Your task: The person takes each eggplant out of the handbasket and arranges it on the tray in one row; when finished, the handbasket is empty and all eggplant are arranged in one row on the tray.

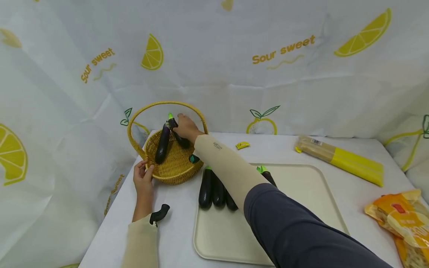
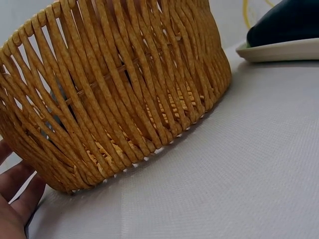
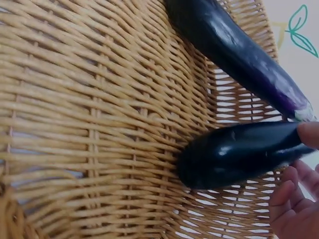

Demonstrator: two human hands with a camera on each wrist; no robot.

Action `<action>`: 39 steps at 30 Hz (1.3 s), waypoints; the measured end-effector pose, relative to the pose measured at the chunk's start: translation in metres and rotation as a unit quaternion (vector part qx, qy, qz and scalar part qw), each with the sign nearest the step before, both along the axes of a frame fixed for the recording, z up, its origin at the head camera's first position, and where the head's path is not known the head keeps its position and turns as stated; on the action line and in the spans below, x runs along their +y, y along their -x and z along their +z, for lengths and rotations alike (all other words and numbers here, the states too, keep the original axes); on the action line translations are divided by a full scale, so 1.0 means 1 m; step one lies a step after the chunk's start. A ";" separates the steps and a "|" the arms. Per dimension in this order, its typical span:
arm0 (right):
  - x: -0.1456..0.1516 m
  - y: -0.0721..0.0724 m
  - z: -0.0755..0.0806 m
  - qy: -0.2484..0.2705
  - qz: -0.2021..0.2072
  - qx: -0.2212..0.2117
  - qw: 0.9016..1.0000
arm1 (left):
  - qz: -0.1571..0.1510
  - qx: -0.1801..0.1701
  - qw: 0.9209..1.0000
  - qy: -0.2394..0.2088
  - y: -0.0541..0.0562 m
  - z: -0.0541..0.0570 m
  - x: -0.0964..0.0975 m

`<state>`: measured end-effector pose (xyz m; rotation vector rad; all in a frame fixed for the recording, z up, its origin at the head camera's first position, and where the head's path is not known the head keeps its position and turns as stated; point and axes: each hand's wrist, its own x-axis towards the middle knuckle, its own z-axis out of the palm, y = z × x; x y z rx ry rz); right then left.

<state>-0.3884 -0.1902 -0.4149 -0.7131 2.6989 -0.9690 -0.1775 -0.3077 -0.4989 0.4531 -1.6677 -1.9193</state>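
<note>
A yellow-brown wicker basket (image 1: pixel 174 163) with a tall arched handle stands at the back left. My left hand (image 1: pixel 143 176) holds its left side near the handle's base; in the left wrist view those fingers (image 2: pixel 22 186) lie against the woven wall. Over the basket, my right hand (image 1: pixel 187 127) grips an eggplant (image 3: pixel 244 154) near its green stem end, thumb on one side and fingers on the other. This eggplant's rounded end points down into the basket. Beside it a second eggplant (image 1: pixel 162 144) leans against the basket's inner wall.
A cream tray (image 1: pixel 228 238) holds several eggplants (image 1: pixel 205 190), partly hidden by my right forearm. Behind it lies a small yellow packet (image 1: pixel 242 145). Farther right are a long yellow-and-tan package (image 1: pixel 338 158) and an orange food bag (image 1: pixel 402 219). White printed cloth (image 1: pixel 214 67) hangs behind.
</note>
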 end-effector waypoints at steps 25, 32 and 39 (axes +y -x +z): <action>0.098 -0.076 0.040 0.118 0.063 0.017 0.991 | 0.003 -0.017 1.000 0.013 -0.003 -0.003 0.005; 0.155 -0.090 0.045 0.258 0.021 -0.010 0.966 | 0.001 -0.023 1.000 0.008 -0.003 -0.004 0.005; 0.215 -0.096 0.043 0.297 -0.022 -0.013 0.955 | -0.002 -0.019 1.000 0.003 -0.008 0.008 0.009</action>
